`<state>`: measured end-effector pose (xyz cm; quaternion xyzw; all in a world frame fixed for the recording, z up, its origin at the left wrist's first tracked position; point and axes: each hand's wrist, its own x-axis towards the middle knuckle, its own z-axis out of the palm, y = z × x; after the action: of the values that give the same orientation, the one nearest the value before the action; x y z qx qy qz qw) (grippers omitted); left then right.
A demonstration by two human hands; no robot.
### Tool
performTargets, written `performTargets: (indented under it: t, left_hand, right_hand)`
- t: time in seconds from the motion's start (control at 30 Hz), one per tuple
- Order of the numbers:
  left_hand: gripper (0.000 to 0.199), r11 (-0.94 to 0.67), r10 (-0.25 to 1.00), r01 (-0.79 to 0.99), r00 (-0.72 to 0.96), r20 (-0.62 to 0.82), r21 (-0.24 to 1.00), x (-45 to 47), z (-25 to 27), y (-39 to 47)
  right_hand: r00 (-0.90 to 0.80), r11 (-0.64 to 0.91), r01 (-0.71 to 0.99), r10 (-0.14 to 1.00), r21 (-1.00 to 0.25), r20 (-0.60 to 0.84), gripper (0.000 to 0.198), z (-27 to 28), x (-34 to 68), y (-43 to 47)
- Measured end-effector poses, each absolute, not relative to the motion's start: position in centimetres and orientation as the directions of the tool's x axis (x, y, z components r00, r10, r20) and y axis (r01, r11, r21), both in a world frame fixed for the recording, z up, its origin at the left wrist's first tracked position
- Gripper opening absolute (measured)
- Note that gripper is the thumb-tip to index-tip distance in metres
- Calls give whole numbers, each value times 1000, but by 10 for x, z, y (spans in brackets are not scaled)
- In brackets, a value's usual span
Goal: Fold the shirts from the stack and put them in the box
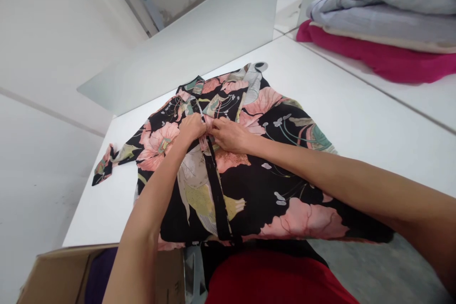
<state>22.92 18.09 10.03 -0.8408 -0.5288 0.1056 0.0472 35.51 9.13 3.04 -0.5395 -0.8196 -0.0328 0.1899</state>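
Note:
A black shirt with large pink flowers and green leaves lies spread out, front side up, with its collar at the far end. Its lower hem reaches the near table edge. My left hand is closed on the shirt's front placket, a little below the collar. Right beside it, my right hand pinches the placket's other side, the fingertips of both hands almost touching. Any button between the fingers is hidden. One sleeve stretches out to the left with its cuff folded.
The shirt rests on a white table with a frosted divider panel along its back. At the back right is a stack of folded clothes, pink at the bottom. Below the left edge stands a cardboard box with purple cloth in it.

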Motion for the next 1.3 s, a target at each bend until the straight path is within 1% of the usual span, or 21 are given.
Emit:
performTargets:
  t: [0.2,0.33,0.5,0.63,0.73,0.8,0.87,0.97,1.07,1.17,1.3]
  left_hand:
    - [28,-466,880,877,444,-168,-122,223,106,188]
    - [28,-488,868,868,471,-159,-89,224,109,189]
    - [30,-460,881,884,443,-165,-84,231,108,185]
    - [30,-450,886,889,433,-168,-85,230,107,184]
    - [33,-420,907,901,411,-95,-113,224,106,179]
    - [35,-410,909,901,416,12,-143,218,104,170]
    - [36,-453,877,877,471,100,-159,211,99,158]
    - [32,-567,804,807,586,99,-166,199,87,139]
    - [29,-607,765,766,635,105,-211,191,72,128]
    - [31,-604,746,756,647,154,-252,190,63,127]
    - [31,-626,722,735,673,161,-262,190,65,125]
  right_hand:
    - [-398,462,878,849,-122,349,30,33,356,92]
    - [-402,458,879,860,-129,313,33,37,355,90]
    - [-361,412,898,890,-153,279,37,40,354,88]
    - [-348,402,901,895,-165,279,36,38,354,88]
    - [-346,398,904,894,-153,283,34,39,354,87]
    - [-350,400,905,895,-146,278,33,41,354,86]
    - [-351,401,904,895,-150,277,32,43,354,85]
    - [-354,406,900,893,-160,277,32,43,353,86]
    - [-363,414,896,891,-160,272,30,40,352,87]
    - [-342,406,891,895,-204,286,28,38,351,87]
    - [-240,356,864,913,-356,329,29,44,359,90]
